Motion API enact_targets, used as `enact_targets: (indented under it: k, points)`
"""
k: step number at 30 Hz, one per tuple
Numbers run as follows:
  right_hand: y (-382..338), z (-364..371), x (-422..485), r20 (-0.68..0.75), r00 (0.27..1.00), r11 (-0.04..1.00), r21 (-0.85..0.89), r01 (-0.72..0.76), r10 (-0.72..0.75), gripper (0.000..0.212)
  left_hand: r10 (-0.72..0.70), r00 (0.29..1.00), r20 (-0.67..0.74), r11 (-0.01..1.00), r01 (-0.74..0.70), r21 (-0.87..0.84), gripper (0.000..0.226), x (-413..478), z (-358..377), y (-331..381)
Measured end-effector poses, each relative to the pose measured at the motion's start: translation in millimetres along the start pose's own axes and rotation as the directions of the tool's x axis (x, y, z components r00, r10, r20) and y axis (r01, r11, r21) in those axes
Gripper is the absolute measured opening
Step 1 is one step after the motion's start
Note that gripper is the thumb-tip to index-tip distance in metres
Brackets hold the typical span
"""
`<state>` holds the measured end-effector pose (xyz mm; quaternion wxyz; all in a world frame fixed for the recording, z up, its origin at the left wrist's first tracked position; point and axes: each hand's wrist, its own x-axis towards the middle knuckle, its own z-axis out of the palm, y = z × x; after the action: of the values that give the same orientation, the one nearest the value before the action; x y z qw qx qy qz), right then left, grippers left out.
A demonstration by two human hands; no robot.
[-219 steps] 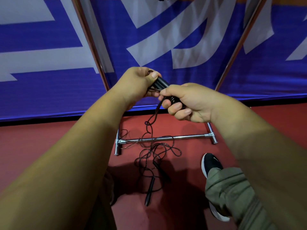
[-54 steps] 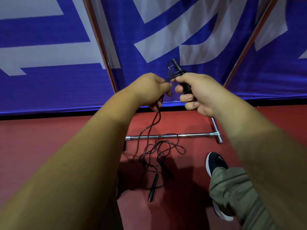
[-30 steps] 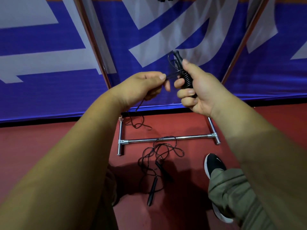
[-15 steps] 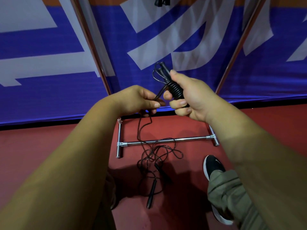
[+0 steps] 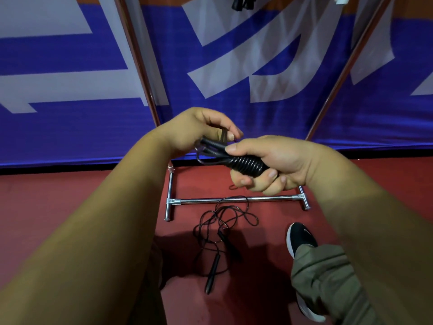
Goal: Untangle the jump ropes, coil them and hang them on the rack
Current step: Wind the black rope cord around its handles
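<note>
My right hand (image 5: pixel 269 165) grips a black jump rope bundle (image 5: pixel 243 161), its cord wound in tight turns round the two handles. The handle ends stick out to the left. My left hand (image 5: pixel 199 130) pinches the loose cord end just above those handle tips. A second black jump rope (image 5: pixel 222 221) lies in a loose tangle on the red floor below, one handle (image 5: pixel 212 273) pointing toward me. The chrome rack's base bar (image 5: pixel 234 200) lies on the floor behind it, with two slanted posts (image 5: pixel 138 62) rising. Black handles (image 5: pixel 241 2) hang at the top edge.
A blue and white banner (image 5: pixel 70 127) covers the wall behind the rack. My right foot in a black shoe (image 5: pixel 301 238) and olive trouser leg (image 5: pixel 328 277) stand right of the tangled rope. Red floor (image 5: pixel 58 202) spreads left.
The bundle has come down and tilted flat, handle tips now pointing left. The cord that trailed to the floor is wound up, and my left hand has risen to the tips.
</note>
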<state>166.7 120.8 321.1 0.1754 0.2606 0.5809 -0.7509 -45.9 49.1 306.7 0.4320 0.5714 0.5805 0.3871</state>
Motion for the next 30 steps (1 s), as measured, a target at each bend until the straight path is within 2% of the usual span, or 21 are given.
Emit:
enact_targets:
  k: [2,5,7,9,13,16,18,23,25,27,28,30]
  points:
    - [4,-3,4,0.028,0.998,0.998,-0.011,-0.059,0.059,0.059,-0.017,1.000,0.005,1.000,0.017,0.013,0.017,2,2,5]
    - [11,-8,10,0.024,0.995,0.995,-0.019,-0.099,0.100,0.043,-0.018,1.000,0.021,0.994,0.016,0.104,0.017,1,1,13]
    - [16,-13,14,-0.065,0.990,0.991,-0.027,-0.129,0.127,0.036,-0.016,1.000,0.015,0.980,0.012,0.200,0.022,1,1,18]
    - [19,-16,17,-0.203,0.971,0.990,-0.045,-0.135,0.123,0.038,-0.002,1.000,0.001,0.952,0.002,0.307,0.025,1,1,21]
    - [23,-26,29,-0.448,0.894,1.000,-0.002,-0.006,0.004,0.051,0.063,0.997,-0.032,0.861,-0.038,0.507,0.029,0,-3,21]
    - [22,-31,32,-0.504,0.862,0.987,0.097,0.127,-0.062,0.052,0.058,0.991,-0.120,0.849,0.014,0.528,0.035,2,-5,17]
    - [18,-31,34,-0.536,0.839,0.976,0.116,0.187,-0.097,0.051,0.060,0.982,-0.180,0.806,0.058,0.589,0.038,5,-2,15]
    - [15,-24,47,-0.686,0.726,0.955,0.176,0.240,-0.056,0.051,0.197,0.967,-0.164,0.633,0.003,0.774,0.030,12,15,6]
    - [16,-24,49,-0.704,0.710,0.931,0.235,0.278,-0.034,0.046,0.255,0.953,-0.163,0.597,-0.023,0.802,0.031,16,20,0]
    - [16,-26,49,-0.707,0.706,0.908,0.275,0.318,-0.033,0.039,0.218,0.955,-0.200,0.618,0.023,0.786,0.030,18,25,0]
    - [15,-27,47,-0.712,0.701,0.902,0.276,0.332,-0.040,0.036,0.164,0.962,-0.216,0.660,0.056,0.750,0.025,17,27,2]
    - [12,-29,44,-0.725,0.686,0.898,0.256,0.357,-0.065,0.030,-0.011,0.981,-0.196,0.810,0.124,0.574,0.009,14,31,4]
